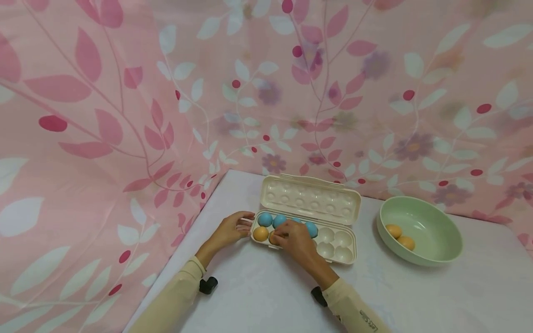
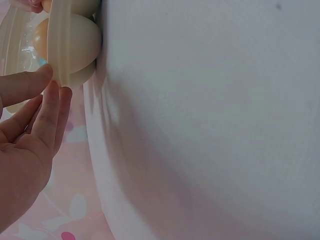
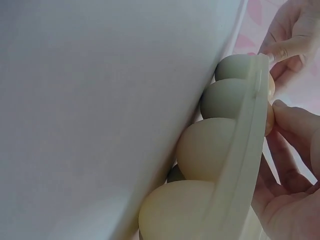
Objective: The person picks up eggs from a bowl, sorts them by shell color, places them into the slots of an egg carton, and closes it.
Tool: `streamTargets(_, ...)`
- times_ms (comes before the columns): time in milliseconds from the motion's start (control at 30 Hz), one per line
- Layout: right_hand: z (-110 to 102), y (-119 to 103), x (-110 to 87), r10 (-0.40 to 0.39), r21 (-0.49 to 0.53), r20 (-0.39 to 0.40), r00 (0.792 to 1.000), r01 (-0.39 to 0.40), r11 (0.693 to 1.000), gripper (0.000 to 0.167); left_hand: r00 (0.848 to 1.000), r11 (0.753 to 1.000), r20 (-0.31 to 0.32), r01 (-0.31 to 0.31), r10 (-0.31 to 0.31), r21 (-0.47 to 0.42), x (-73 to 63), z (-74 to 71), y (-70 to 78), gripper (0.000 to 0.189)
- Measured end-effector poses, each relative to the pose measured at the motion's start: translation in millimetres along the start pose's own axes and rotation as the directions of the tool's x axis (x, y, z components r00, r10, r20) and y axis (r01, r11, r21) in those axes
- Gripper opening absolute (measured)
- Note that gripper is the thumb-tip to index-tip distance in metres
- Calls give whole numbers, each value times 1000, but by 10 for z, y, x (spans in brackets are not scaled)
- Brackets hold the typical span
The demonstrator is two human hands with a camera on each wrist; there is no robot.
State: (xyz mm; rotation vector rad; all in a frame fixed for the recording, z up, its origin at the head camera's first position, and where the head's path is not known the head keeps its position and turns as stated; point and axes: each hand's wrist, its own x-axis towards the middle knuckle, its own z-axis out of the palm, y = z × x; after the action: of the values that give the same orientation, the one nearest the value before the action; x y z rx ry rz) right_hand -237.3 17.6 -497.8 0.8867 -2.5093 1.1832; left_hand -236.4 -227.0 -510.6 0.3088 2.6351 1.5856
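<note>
Cream plastic carton (image 1: 343, 238), dimpled lid (image 1: 310, 200) up: four blue eggs (image 1: 265, 219) (glossy), one orange egg (image 1: 260, 234). Left hand (image 1: 228, 230) pinches its rim; right hand (image 1: 297, 241), fingertips curled, grips second orange egg (image 1: 272, 238) in neighbouring cup. Smooth green bowl (image 1: 439, 238): two more eggs (image 1: 405, 243).

Pink floral cloth (image 1: 291, 108) is hanging behind and along the left of a white surface (image 1: 258, 291), making this look like a draped corner or booth. A green bowl (image 1: 443, 236) and an egg box (image 1: 310, 200) are lending a kitchen-like note; whether a home or studio is lying beyond, the cloth is hiding.
</note>
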Motion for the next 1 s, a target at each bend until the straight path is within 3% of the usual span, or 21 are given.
streamTargets(233, -123, -5, 6, -25, 4, -29, 999, 25, 1000, 5, 1000, 1000, 5, -21, 21, -12, 0, 2, 7, 55)
streamTargets(467, -501, 65, -7, -70, -62, -133, 989, 62, 996, 8, 1000, 1000, 11, -16, 16, -14, 5, 6, -11, 54)
streamTargets(667, -908, 308, -102, -89, -183, -247, 965, 44, 982, 11, 1000, 1000, 1, -1, 1, -3, 5, 6, -12, 54)
streamTargets(1000, -1541, 744, -364, -106, -380, -374, 921, -48, 924, 14, 1000, 1000, -7, -6, 6, 8, -6, 4, 12, 55)
